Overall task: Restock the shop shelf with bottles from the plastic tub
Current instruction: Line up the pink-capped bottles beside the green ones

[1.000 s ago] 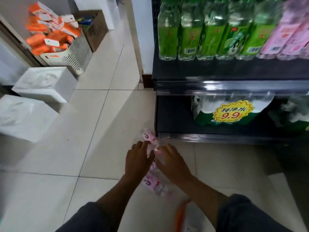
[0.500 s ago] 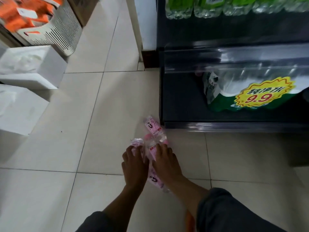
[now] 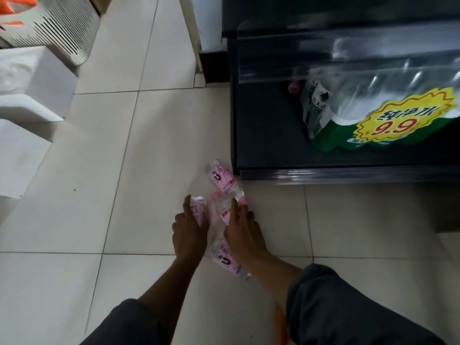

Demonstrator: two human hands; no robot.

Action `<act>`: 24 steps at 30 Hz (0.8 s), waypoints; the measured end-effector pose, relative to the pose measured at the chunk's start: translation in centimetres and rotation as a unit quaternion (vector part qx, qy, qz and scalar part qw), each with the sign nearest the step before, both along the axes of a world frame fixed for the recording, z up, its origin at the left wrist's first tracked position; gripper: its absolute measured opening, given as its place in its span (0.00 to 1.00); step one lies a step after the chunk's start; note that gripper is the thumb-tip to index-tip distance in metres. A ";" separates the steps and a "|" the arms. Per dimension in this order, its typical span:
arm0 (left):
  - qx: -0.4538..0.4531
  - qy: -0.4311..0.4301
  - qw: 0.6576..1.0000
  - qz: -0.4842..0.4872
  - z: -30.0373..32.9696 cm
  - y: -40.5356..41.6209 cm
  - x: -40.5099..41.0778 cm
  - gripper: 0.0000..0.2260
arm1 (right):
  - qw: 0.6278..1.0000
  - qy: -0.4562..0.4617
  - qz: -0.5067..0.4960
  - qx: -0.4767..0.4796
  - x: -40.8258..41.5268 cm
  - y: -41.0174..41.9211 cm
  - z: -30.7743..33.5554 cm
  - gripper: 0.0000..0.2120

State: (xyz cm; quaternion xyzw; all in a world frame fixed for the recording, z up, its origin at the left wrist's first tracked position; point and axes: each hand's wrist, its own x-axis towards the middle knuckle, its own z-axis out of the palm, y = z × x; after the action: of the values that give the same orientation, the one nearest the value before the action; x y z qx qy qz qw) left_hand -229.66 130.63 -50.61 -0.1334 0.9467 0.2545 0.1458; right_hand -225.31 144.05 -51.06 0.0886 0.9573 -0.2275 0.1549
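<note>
Several clear bottles with pink labels lie on the floor tiles beside the corner of the dark shop shelf (image 3: 273, 135). One pink bottle (image 3: 224, 181) lies free, nearest the shelf corner. My left hand (image 3: 190, 230) is closed around the body of another pink bottle (image 3: 199, 207). My right hand (image 3: 242, 231) rests over a third bottle (image 3: 225, 212), fingers curled on it. A further pink bottle (image 3: 225, 260) lies between my wrists. The plastic tub is out of view, apart from a thin orange strip (image 3: 282, 327) by my right sleeve.
The bottom shelf holds a wrapped water multipack (image 3: 348, 113) with a yellow 9.9 price sign (image 3: 408, 118). A small pink cap (image 3: 295, 87) shows behind it. White boxes (image 3: 32, 88) and a slatted white basket (image 3: 62, 31) stand at the left. Open floor tiles lie between.
The view has tilted down, so the upper shelf of green and pink bottles has left the frame. Both hands have dropped onto the bottles on the floor and closed around them.
</note>
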 end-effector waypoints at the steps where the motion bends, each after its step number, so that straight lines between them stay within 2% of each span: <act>1: 0.010 0.009 1.000 -0.008 0.2 -0.2 0.1 0.37 | 1.000 0.005 -0.008 -0.003 0.5 0.4 0.3 0.38; 7: 0.050 0.080 0.995 -0.045 4.1 0.5 0.9 0.49 | 0.995 0.079 -0.056 -0.027 2.7 2.6 4.1 0.41; 11: 0.095 0.117 0.987 -0.051 7.8 2.2 1.3 0.50 | 0.993 0.098 -0.056 -0.021 3.8 3.5 7.6 0.43; 19: 0.019 0.187 0.968 -0.166 15.5 6.2 2.7 0.38 | 0.979 0.165 -0.108 -0.058 5.4 6.0 15.8 0.38; 24: 0.103 0.213 0.954 -0.186 21.4 9.9 3.6 0.28 | 0.957 0.214 -0.167 -0.101 6.7 8.7 20.7 0.36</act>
State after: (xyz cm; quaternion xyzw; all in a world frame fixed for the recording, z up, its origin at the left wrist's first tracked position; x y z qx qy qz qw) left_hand -226.06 140.51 -29.21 0.1185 0.9324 0.3416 -0.0017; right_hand -218.58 152.73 -30.33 0.1803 0.9117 -0.3591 -0.0859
